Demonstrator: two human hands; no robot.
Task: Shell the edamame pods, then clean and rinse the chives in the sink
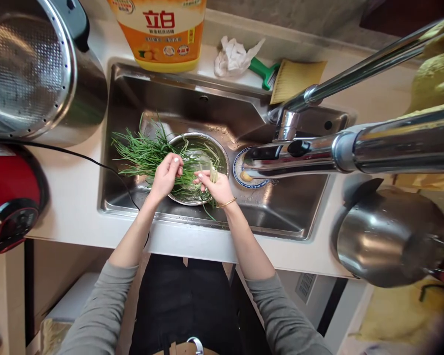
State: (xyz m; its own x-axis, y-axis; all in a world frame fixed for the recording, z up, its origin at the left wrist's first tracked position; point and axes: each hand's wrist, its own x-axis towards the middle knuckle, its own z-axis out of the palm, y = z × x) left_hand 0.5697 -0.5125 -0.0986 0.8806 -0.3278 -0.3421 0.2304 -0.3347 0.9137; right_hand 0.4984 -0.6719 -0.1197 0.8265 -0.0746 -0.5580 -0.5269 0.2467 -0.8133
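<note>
A bunch of green chives (142, 150) lies across a steel bowl (222, 157) that stands in the sink (192, 106). My left hand (166, 175) grips the chive stalks over the bowl's left side. Over the bowl's middle, my right hand (216, 186), with a gold bangle at the wrist, pinches the pale root ends of the same stalks. The leaf tips fan out to the left over the sink floor.
A chrome tap (318, 148) reaches over a blue-rimmed dish (240, 177) right of the bowl. An orange detergent bottle (162, 34), crumpled tissue (234, 56) and a green-handled brush (281, 74) line the back ledge. Steel pots stand at left (37, 74) and right (388, 236); a red cooker (11, 197) sits left.
</note>
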